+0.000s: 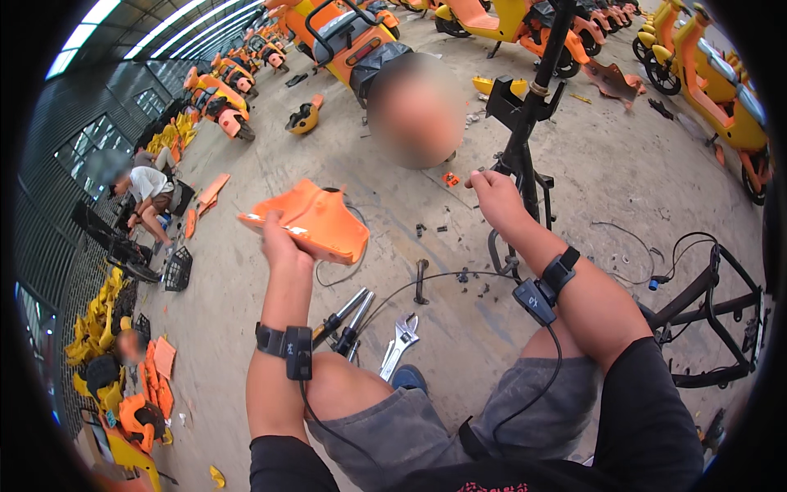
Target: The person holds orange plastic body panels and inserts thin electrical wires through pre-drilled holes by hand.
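My left hand [284, 243] is closed round the near edge of an orange plastic body panel [316, 215], held up off the floor and tilted. My right hand [495, 197] is raised with its fingers curled, in front of an upright black metal frame [518, 156]. Whatever may lie between those fingers is hidden from view. Below, an adjustable wrench [400, 346] lies near my left knee. Beside it are fork tubes [354, 318] with shiny metal ends. A short metal rod [420, 282] and small dark parts are scattered between my hands.
Another black frame [707, 316] lies to the right. Black cable [367, 238] trails over the concrete. Orange-yellow scooters [344, 41] stand beyond, with a yellow helmet [303, 119] on the floor. A person [147, 187] sits at the left near a black basket [178, 269] and yellow panels.
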`<state>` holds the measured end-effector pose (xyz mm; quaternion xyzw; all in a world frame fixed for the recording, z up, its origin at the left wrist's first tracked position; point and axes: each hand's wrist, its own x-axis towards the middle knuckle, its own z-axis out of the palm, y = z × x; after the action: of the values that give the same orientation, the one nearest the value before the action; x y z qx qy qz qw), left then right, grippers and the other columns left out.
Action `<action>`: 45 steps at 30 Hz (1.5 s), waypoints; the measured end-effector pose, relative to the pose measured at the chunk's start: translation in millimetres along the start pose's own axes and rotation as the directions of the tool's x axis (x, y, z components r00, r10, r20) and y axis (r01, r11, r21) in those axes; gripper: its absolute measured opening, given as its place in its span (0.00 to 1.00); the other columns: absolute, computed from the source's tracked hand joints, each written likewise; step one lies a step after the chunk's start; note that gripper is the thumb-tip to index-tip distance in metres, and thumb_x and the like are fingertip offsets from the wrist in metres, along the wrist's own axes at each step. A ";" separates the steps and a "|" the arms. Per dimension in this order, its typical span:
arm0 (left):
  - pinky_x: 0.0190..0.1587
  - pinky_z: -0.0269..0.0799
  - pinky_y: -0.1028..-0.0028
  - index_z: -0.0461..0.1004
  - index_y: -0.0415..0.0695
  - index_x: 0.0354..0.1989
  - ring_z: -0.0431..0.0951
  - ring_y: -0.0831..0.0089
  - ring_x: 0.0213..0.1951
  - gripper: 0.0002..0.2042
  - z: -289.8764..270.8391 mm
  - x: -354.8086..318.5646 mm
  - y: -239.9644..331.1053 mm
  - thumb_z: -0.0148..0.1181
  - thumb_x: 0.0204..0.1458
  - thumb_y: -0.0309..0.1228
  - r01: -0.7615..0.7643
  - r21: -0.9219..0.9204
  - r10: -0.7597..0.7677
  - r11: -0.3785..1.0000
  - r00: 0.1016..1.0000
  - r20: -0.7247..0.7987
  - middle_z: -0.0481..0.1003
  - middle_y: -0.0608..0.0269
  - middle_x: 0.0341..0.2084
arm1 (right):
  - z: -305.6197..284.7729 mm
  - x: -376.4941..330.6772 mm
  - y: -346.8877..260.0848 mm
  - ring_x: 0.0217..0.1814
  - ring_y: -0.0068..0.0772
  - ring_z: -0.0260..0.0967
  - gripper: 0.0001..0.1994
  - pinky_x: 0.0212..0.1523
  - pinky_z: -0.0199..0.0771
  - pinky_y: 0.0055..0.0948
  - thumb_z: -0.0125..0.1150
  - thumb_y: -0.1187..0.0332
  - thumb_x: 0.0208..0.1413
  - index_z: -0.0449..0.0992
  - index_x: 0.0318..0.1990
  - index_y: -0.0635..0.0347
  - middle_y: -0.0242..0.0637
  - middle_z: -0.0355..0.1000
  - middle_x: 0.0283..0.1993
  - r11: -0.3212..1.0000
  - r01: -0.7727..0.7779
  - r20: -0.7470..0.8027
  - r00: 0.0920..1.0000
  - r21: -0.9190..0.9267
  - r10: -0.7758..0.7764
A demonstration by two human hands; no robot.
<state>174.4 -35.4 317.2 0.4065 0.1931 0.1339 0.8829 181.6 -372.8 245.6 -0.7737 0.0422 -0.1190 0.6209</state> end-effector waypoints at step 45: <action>0.53 0.70 0.58 0.47 0.32 0.62 0.72 0.56 0.51 0.38 -22.4 3.8 -46.2 0.61 0.45 0.31 -0.013 0.405 0.076 0.914 0.987 -0.141 0.63 0.43 0.52 | -2.4 -14.2 -2.2 0.40 0.25 0.74 0.16 0.42 0.75 0.24 0.42 0.76 0.64 0.68 0.57 0.69 0.39 0.74 0.46 0.941 -0.291 0.416 0.844 -0.172 0.337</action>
<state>171.3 -48.3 267.5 0.5722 0.2745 0.1423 0.7596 167.1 -371.5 246.3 -0.7936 0.0330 0.1644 0.5849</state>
